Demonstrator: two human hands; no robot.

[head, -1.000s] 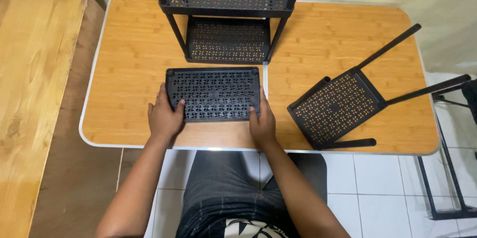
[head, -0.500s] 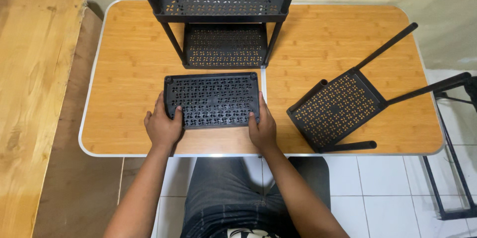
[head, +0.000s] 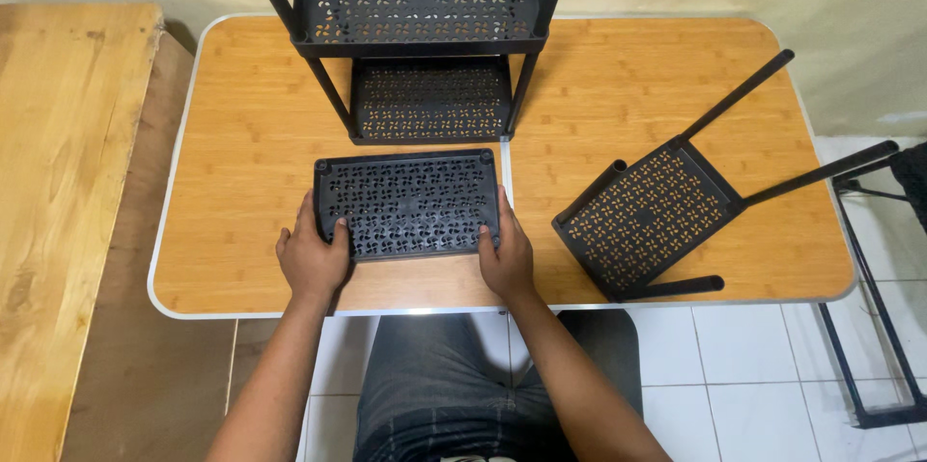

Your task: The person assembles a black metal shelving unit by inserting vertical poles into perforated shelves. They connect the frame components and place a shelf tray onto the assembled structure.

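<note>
Room: a white tiled floor and a pale wall are being shown around the work area.
Tabletop: a wood-grain tabletop with a pale rim is being used; a second wooden surface is being seen at the far left.
Tray: a black perforated tray is being held flat on the tabletop, near its front edge, just in front of the rack.
Left hand: the left hand is being pressed against the tray's left front corner, fingers curled over the edge.
Right hand: the right hand is being kept at the tray's right front corner, thumb on the rim, fingers held together along the side.
Rack: a black two-tier rack is being stood upright at the tabletop's back.
Frame: a black perforated panel with legs is being left lying tilted on the right, well apart from the hands.
</note>
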